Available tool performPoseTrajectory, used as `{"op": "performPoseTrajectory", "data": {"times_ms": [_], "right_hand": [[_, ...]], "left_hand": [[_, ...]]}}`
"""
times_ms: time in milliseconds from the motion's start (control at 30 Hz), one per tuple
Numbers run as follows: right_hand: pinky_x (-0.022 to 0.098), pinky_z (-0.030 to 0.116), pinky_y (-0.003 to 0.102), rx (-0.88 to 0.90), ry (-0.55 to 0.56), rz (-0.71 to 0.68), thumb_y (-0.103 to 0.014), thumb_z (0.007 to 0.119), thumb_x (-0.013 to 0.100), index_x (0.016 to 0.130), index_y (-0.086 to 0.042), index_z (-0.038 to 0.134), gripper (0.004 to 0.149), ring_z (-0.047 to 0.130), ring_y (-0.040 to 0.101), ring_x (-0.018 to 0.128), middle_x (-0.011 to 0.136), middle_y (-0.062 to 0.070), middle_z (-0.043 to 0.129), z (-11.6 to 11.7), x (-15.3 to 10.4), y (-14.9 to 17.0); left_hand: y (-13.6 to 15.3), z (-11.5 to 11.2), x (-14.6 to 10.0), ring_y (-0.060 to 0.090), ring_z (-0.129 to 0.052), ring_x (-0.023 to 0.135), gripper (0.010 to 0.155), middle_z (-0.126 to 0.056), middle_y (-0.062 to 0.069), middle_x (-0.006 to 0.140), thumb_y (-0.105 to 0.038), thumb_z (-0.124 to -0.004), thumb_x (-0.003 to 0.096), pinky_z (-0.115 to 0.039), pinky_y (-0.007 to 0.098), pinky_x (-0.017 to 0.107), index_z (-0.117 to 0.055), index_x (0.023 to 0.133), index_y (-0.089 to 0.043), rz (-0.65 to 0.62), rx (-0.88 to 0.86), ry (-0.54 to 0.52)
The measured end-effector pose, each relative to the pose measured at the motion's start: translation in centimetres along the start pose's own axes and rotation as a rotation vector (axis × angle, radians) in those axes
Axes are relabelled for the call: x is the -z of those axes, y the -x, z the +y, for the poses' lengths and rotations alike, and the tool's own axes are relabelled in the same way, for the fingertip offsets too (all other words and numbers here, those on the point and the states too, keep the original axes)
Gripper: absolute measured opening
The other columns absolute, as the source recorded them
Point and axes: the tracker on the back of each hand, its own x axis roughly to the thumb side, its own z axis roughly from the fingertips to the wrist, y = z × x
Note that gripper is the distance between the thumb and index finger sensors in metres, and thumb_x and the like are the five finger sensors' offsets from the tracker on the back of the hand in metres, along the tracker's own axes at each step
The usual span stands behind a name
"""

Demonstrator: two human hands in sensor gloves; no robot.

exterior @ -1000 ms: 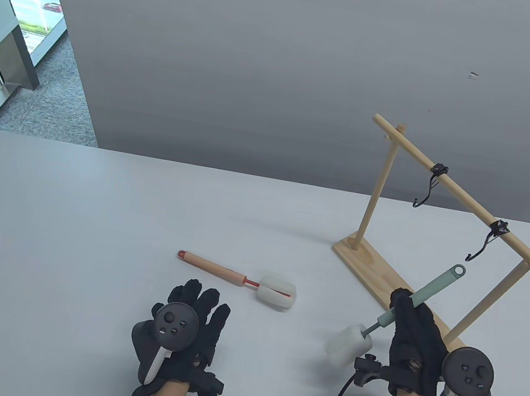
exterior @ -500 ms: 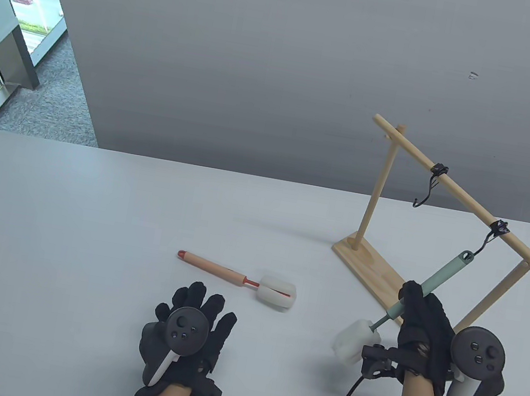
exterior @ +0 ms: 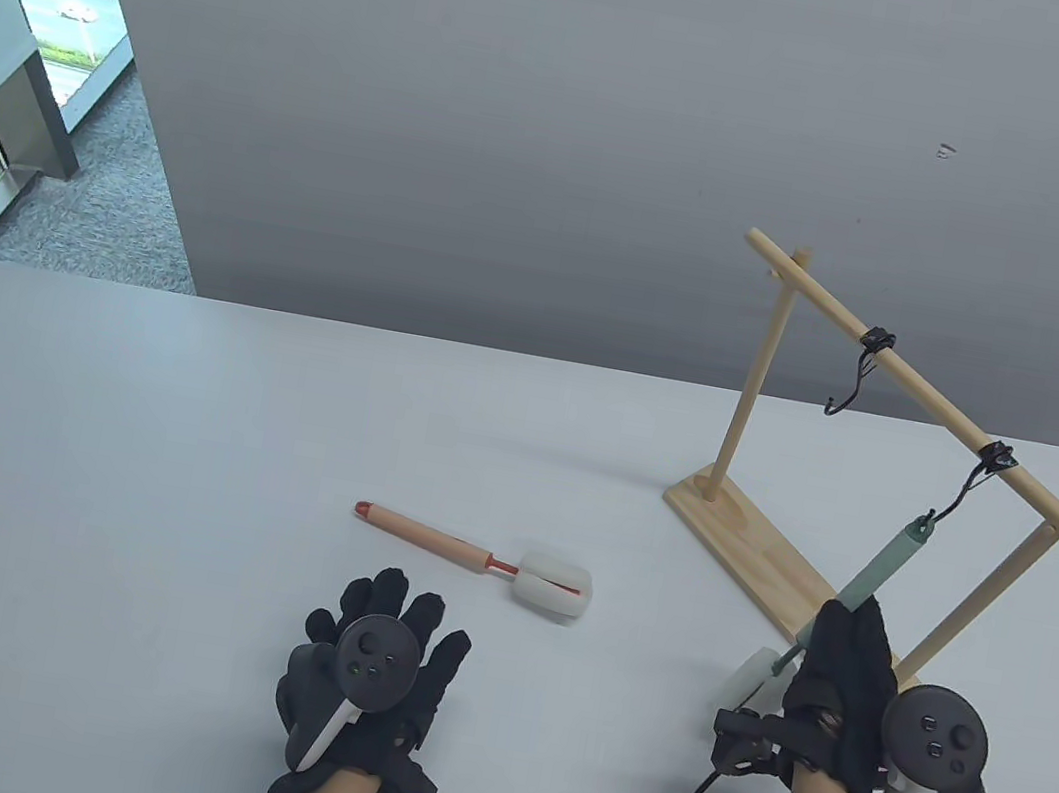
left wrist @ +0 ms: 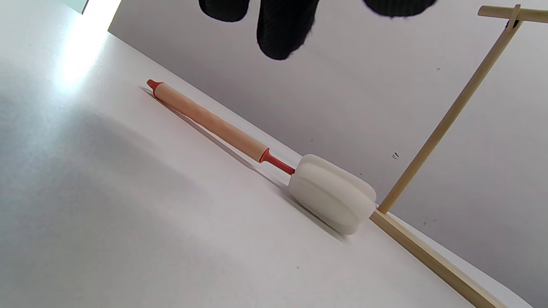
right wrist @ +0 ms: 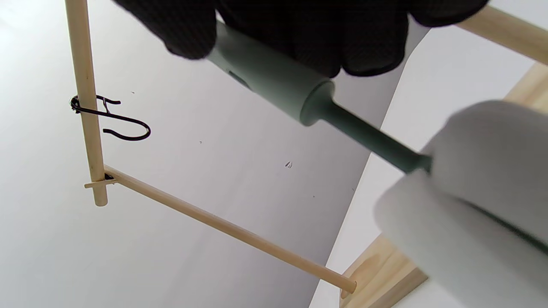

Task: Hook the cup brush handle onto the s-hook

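My right hand point(exterior: 840, 661) grips the green cup brush point(exterior: 887, 563) by its handle, also seen in the right wrist view point(right wrist: 274, 81). The loop at the handle's top sits at the lower end of the near black s-hook point(exterior: 959, 494) on the wooden rack's bar point(exterior: 934, 403). The white sponge head point(exterior: 751, 679) hangs low beside my wrist. A second s-hook point(exterior: 855, 375) hangs empty further along the bar. My left hand point(exterior: 394, 627) lies flat on the table with fingers spread, holding nothing.
A pink-handled cup brush point(exterior: 472, 556) with a white sponge lies on the table ahead of my left hand, also in the left wrist view point(left wrist: 257, 154). The rack's wooden base point(exterior: 748, 545) and uprights stand at the right. A cable trails from my right wrist.
My right hand lifted the green brush up and right. The loop reached the near s-hook and the brush turned steeper. My left hand shifted slightly.
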Motion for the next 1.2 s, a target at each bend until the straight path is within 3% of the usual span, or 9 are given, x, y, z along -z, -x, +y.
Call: {"op": "performPoseTrajectory", "data": {"times_ms": [133, 200, 300, 567, 833, 1067, 1200], "right_hand": [[0.059, 0.036, 0.07, 0.013, 0.02, -0.041, -0.028, 0.056, 0.056, 0.104, 0.005, 0.041, 0.06, 0.045, 0.06, 0.091, 0.103, 0.034, 0.037, 0.4, -0.8, 0.6], [0.059, 0.033, 0.071, -0.005, 0.026, -0.107, -0.03, 0.054, 0.057, 0.104, 0.005, 0.019, 0.069, 0.037, 0.059, 0.093, 0.102, 0.035, 0.016, 0.8, -1.6, 0.9], [0.058, 0.032, 0.071, -0.063, 0.032, -0.236, -0.032, 0.056, 0.057, 0.102, 0.005, 0.012, 0.073, 0.03, 0.058, 0.093, 0.1, 0.035, 0.008, 1.9, -3.0, 1.6], [0.055, 0.05, 0.069, -0.051, -0.127, -0.459, -0.033, 0.062, 0.054, 0.103, 0.005, 0.035, 0.068, 0.058, 0.057, 0.088, 0.101, 0.036, 0.035, 3.6, -4.2, 1.3], [0.054, 0.053, 0.07, -0.1, -0.322, -0.576, -0.035, 0.063, 0.053, 0.104, 0.004, 0.044, 0.066, 0.066, 0.056, 0.086, 0.101, 0.035, 0.046, 4.7, -5.0, 0.8], [0.054, 0.056, 0.068, -0.114, -0.377, -0.592, -0.037, 0.062, 0.054, 0.104, 0.002, 0.049, 0.065, 0.072, 0.054, 0.084, 0.1, 0.034, 0.053, 5.3, -5.3, 0.7], [0.054, 0.057, 0.067, -0.077, -0.389, -0.567, -0.038, 0.062, 0.054, 0.103, 0.002, 0.053, 0.063, 0.079, 0.051, 0.079, 0.096, 0.031, 0.063, 5.3, -5.2, 0.6]], "left_hand": [[0.0, 0.0, 0.0, 0.052, -0.046, 0.107, 0.065, -0.051, 0.019, 0.115, -0.059, -0.061, 0.0436, -0.028, 0.074, 0.067, -0.071, 0.096, -0.023, 0.001, -0.004, 0.005], [0.0, 0.0, 0.0, 0.052, -0.046, 0.107, 0.065, -0.051, 0.019, 0.114, -0.059, -0.061, 0.0437, -0.028, 0.074, 0.067, -0.07, 0.097, -0.023, 0.001, -0.004, 0.006], [0.1, 0.0, 0.0, 0.052, -0.046, 0.106, 0.067, -0.05, 0.019, 0.114, -0.059, -0.06, 0.0436, -0.028, 0.074, 0.066, -0.067, 0.099, -0.022, 0.003, -0.01, 0.005], [0.8, 0.0, 0.2, 0.052, -0.047, 0.107, 0.068, -0.051, 0.018, 0.115, -0.059, -0.06, 0.0435, -0.027, 0.075, 0.066, -0.065, 0.1, -0.022, 0.007, -0.036, 0.032], [1.5, 0.0, 0.5, 0.052, -0.047, 0.107, 0.068, -0.05, 0.018, 0.115, -0.058, -0.061, 0.0436, -0.025, 0.075, 0.065, -0.063, 0.102, -0.022, 0.022, -0.055, 0.055], [2.5, 0.1, 1.6, 0.05, -0.055, 0.105, 0.065, -0.056, 0.017, 0.113, -0.054, -0.063, 0.0448, -0.027, 0.074, 0.067, -0.06, 0.103, -0.026, 0.064, -0.057, 0.046], [2.5, -0.1, 2.6, 0.048, -0.061, 0.101, 0.063, -0.059, 0.016, 0.11, -0.05, -0.063, 0.046, -0.029, 0.074, 0.068, -0.058, 0.104, -0.025, 0.06, 0.04, 0.073]]}}
